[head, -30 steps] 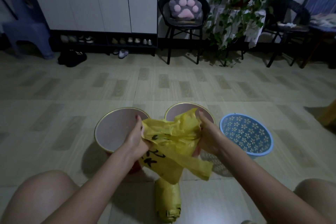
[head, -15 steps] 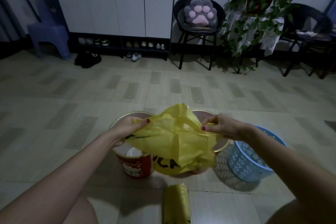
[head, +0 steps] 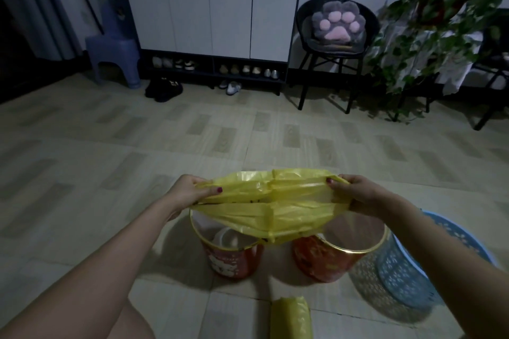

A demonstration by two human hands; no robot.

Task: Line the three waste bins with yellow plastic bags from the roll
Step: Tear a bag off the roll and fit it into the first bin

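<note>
Three bins in a row — left bin [head: 231, 259], middle bin [head: 338, 259], right bin [head: 407, 278] — roll [head: 291, 318] before them.

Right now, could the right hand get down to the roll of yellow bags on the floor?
Probably not yet: the right hand and the left hand are stretching a yellow bag above the bins. The roll lies uncovered below, so letting go would clear the way.
</note>
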